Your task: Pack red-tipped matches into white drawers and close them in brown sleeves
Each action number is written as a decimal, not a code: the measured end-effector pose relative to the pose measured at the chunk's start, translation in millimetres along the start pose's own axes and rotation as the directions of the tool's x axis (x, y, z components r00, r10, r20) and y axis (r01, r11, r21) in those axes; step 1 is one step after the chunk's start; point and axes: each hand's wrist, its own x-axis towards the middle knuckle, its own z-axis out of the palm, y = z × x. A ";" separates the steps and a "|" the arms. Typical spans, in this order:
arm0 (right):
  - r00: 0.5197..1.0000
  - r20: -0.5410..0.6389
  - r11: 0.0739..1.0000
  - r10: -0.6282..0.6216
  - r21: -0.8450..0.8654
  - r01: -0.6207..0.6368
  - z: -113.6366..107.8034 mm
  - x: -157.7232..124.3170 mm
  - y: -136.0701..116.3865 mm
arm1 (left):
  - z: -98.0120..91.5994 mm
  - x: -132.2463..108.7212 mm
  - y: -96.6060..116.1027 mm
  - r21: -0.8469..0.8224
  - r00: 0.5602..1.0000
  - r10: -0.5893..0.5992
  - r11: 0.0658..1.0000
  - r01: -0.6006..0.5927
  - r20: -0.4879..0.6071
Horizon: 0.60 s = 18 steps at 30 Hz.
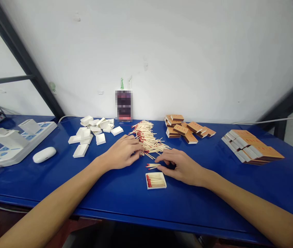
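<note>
A loose heap of red-tipped matches point(148, 136) lies in the middle of the blue table. My left hand point(124, 151) rests against its left edge, fingers bent and thumb drawn in on matches there; the fingertips are partly hidden. To the right, my right hand point(178, 165) has its thumb and index finger closed around the plain ends of a few matches point(152, 166), whose red heads point left. Just below these sits a white matchbox tray point(165, 185), partly filled with matches lying side by side, heads to the left.
White empty trays point(80, 150) are scattered at the back left. Orange matchbox sleeves point(181, 129) lie piled behind my right hand, and stacked matchboxes point(254, 146) stand farther right. A power strip point(20, 151), a white earbud case point(44, 154) and a pixelated box point(123, 106) are also here.
</note>
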 end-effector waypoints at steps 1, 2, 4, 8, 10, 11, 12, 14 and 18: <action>1.000 0.001 1.000 -0.004 0.007 0.004 -0.9 0.1 -1.3 | 0.0 -0.8 -2.8 0.001 0.999 -0.004 1.000 0.004 -0.034; 1.000 0.007 1.000 -0.006 0.011 0.006 -1.7 0.2 -2.4 | -0.2 -1.6 -5.9 -0.002 0.997 -0.010 1.000 0.010 -0.074; 1.000 0.025 1.000 -0.010 0.016 0.009 -2.8 -0.1 -3.8 | -1.1 -3.4 -12.3 -0.008 0.989 -0.025 1.000 0.024 -0.146; 0.999 0.026 0.999 -0.029 0.014 0.029 -1.8 -1.0 -2.4 | -2.5 -6.4 -21.3 -0.023 0.983 -0.070 0.997 0.067 -0.170; 1.000 0.011 1.000 -0.029 0.000 0.029 -0.8 -1.0 -0.6 | -2.2 -7.2 -22.7 -0.028 0.985 -0.094 0.995 0.091 -0.141; 1.000 0.009 1.000 -0.024 -0.009 0.024 -0.4 -0.8 0.2 | -1.8 -7.3 -22.7 -0.028 0.987 -0.098 0.995 0.096 -0.126; 1.000 0.011 1.000 -0.018 -0.018 0.018 -0.1 -0.5 0.8 | -1.5 -7.2 -22.3 -0.024 0.988 -0.099 0.995 0.096 -0.116; 1.000 0.028 1.000 -0.009 -0.028 0.010 0.0 0.3 1.4 | -0.8 -6.7 -20.8 -0.019 0.990 -0.096 0.995 0.094 -0.101; 0.999 0.045 1.000 -0.006 -0.012 0.007 -0.8 0.9 0.5 | 0.3 -5.2 -16.9 -0.013 0.993 -0.100 0.995 0.099 -0.064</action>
